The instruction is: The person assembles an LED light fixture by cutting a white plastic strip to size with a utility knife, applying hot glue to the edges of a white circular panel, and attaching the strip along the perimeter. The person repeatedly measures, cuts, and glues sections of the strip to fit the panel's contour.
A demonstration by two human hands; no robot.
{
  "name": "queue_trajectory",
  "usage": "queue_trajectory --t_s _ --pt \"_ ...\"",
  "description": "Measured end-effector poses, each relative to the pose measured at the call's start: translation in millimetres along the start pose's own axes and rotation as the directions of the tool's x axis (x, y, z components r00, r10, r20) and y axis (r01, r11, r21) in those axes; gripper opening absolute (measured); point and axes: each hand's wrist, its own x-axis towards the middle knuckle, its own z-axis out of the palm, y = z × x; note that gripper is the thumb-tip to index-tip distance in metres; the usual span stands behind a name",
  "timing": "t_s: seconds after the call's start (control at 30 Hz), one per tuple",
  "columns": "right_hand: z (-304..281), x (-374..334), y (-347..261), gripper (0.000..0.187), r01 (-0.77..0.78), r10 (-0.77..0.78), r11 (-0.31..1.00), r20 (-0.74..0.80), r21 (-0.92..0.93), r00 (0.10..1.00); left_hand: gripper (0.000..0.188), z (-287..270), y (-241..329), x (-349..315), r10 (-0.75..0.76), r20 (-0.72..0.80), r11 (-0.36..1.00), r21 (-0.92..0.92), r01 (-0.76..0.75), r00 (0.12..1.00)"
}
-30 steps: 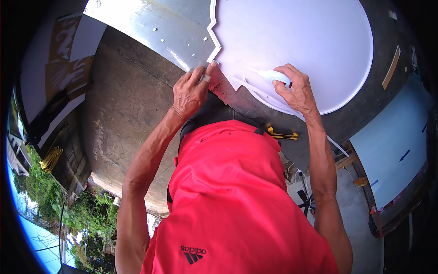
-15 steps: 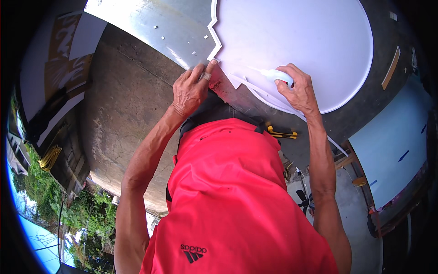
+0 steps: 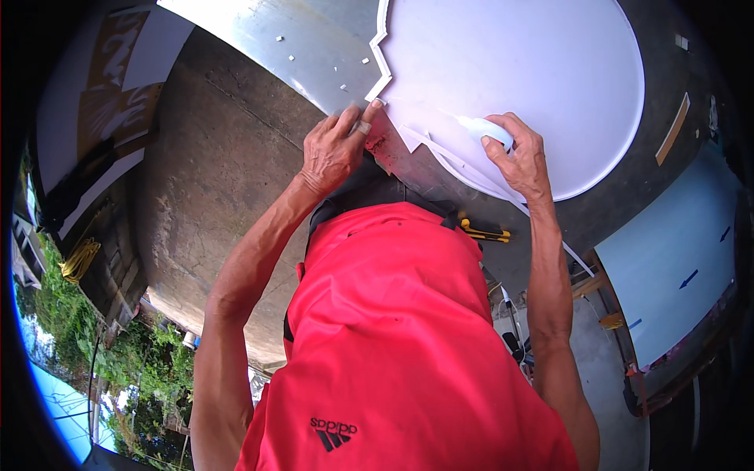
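Observation:
My right hand is wrapped round a small white squeeze bottle with a narrow pointed nozzle. The bottle is tilted over a large white rounded panel, its nozzle toward my left hand. A thin white zigzag strip stands along the panel's left edge. At the strip's near end, the fingertips of my left hand press on it, the other fingers curled; pale tape wraps one finger. The thumb's grip is partly hidden. Below the bottle, a long thin white strip lies across the panel's near edge.
A shiny metal sheet with several small white bits lies left of the panel. Near my waist is a yellow-and-black tool. A light blue sheet stands at the right, and a brown strip lies beyond the panel.
My right hand has drawn the bottle slightly to the right, away from my left hand. My left hand stays at the zigzag strip's end; the whole view has shifted a little.

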Motion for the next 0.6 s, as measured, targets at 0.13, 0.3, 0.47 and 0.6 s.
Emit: queue_trajectory --t_s 0.13,0.3,0.47,0.6 --pt "2.3 2.9 -4.9 0.025 0.020 -0.020 1.000 0.005 -0.010 1.000 0.066 -3.1 0.4 -1.4 -0.010 0.028 1.000 -0.002 0.010 1.000" --pt "5.2 8.1 -11.2 0.025 0.046 -0.045 0.999 0.015 -0.030 0.999 0.067 -3.6 0.4 -1.9 -0.013 0.034 1.000 -0.002 0.013 0.999" --pt "6.6 10.8 -12.9 0.026 0.074 -0.074 0.995 0.009 -0.063 0.997 0.068 2.0 -1.1 -4.6 -0.021 0.039 1.000 0.012 0.021 0.999" --pt "7.0 12.2 -12.9 0.026 0.097 -0.097 0.992 0.008 -0.086 0.995 0.059 -0.9 -0.2 -4.1 -0.037 0.071 0.999 0.010 0.036 0.997"
